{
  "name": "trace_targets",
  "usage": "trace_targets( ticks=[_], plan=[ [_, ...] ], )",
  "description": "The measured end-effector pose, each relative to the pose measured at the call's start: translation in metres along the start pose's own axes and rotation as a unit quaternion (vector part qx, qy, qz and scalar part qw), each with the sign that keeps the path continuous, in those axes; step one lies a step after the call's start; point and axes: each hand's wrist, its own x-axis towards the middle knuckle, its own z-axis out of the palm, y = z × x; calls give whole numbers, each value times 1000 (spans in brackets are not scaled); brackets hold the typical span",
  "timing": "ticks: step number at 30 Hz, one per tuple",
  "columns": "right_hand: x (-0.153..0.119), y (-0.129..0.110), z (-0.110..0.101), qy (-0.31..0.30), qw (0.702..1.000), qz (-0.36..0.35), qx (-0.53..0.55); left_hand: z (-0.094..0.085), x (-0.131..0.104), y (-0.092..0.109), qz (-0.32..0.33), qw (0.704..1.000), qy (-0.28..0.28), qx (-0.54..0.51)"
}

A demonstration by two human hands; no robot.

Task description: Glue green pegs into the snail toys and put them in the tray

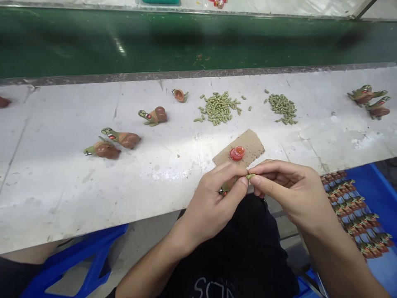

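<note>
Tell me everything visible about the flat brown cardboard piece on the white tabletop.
The flat brown cardboard piece is roughly rectangular, with dark specks toward its right end. It lies slantwise on the white tabletop, a glossy red round object on it. The left hand hides part of its near edge; contact cannot be told.

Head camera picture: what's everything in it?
Cartoon figurines: six, green-brown, table; one held; many in bin
Brown piece: one, left edge
Pellets: two piles, strays; green, table
Cardboard: one, tan, near hands
Round object: one, red, on cardboard
Table: one, white, centre
Belt: one, green, behind
Bin: one, blue, right
Stool: one, blue, lower left
Teal item: one, top
Red bits: few, top
Neighbour: one, black-clothed, lower left
Clothing: black, bottom
Left hand: one, holding figurine
Right hand: one, pinching pellet
</note>
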Motion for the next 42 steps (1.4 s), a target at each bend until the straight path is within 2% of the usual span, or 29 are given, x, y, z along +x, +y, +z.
trace_targets(
  ticks=[5, 8, 10, 12, 15, 20, 25, 29, 32, 34, 38, 40, 42],
  plan=[
    [-3, -2, -1, 6, 997, -41, -70, 0, -5, -6, 45, 997, 28, 63],
    [1, -1, -4, -8, 985, -91, -145, -2, -10, -9, 14, 998, 36, 59],
    [9, 1, -8, 16, 966, -144, -212, -4, -12, -11, -33, 998, 55, 28],
    [19, 4, -13, 57, 935, -207, -281, -6, -15, -13, -72, 995, 74, -4],
    [30, 13, -18, 73, 892, -281, -348, -8, -16, -17, -82, 992, 91, -36],
    [34, 29, -17, 45, 870, -342, -353, -8, -16, -22, -61, 991, 104, -57],
    [34, 40, -15, 52, 866, -356, -346, -7, -15, -23, -58, 991, 100, -61],
    [33, 43, -15, 51, 866, -359, -344, -8, -15, -23, -57, 992, 97, -58],
    [31, 41, -13, 78, 876, -344, -328, -8, -15, -24, -57, 992, 97, -57],
    [31, 40, -10, 106, 905, -298, -285, -7, -15, -24, -59, 992, 98, -57],
    [33, 40, -5, 139, 970, -141, -142, -7, -17, -24, -60, 992, 99, -50],
    [35, 40, -3, 137, 982, -87, -100, -7, -17, -24, -59, 992, 98, -49],
    [36, 39, -2, 134, 985, -68, -84, -7, -16, -24, -59, 992, 100, -52]
  ],
)
